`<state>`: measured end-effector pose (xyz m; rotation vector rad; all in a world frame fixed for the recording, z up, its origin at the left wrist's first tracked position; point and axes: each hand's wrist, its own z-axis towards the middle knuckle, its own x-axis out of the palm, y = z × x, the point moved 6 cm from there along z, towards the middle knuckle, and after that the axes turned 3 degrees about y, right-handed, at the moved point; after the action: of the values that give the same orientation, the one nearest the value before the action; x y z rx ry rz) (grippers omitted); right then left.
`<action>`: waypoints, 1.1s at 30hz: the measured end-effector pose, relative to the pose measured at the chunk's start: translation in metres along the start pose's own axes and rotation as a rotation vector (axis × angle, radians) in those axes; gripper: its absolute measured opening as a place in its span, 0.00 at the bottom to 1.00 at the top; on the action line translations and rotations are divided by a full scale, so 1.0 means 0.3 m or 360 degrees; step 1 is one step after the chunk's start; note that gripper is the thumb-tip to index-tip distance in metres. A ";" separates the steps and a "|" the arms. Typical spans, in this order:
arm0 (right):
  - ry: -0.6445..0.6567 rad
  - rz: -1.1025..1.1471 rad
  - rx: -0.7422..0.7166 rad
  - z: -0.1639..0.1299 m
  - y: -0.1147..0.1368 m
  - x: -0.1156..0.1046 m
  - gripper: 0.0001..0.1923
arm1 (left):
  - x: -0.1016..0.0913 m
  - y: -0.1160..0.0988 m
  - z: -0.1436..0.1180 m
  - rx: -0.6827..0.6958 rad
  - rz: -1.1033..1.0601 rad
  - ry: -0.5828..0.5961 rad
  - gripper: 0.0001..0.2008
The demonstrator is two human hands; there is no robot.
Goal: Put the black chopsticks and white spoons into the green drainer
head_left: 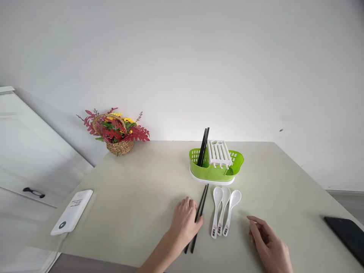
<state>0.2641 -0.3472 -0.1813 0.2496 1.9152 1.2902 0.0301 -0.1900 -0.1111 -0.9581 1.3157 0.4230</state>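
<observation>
My left hand (184,223) rests half-curled on the black chopsticks (199,216), just before the green holder (213,170). They look light, stiff, slippery; pinch mid-shaft. My right hand (267,242) hovers loosely spread.

A pale table (136,189) with tableware and a few oddments on it.
On it lie a green cutlery holder (214,170), black chopsticks (202,201), three white spoons (223,212), a flower basket (119,132), a white power bank (72,212) and a black phone (347,235).
</observation>
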 end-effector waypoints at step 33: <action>0.0334 0.0219 -0.0837 -0.289 0.365 0.272 0.22 | -0.130 0.108 -0.140 -0.0320 -0.2155 -0.0353 0.16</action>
<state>0.1209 -0.3114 -0.1151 -0.0272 1.6692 1.9205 -0.0299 -0.1951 -0.0842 -1.6650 0.2222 -0.3968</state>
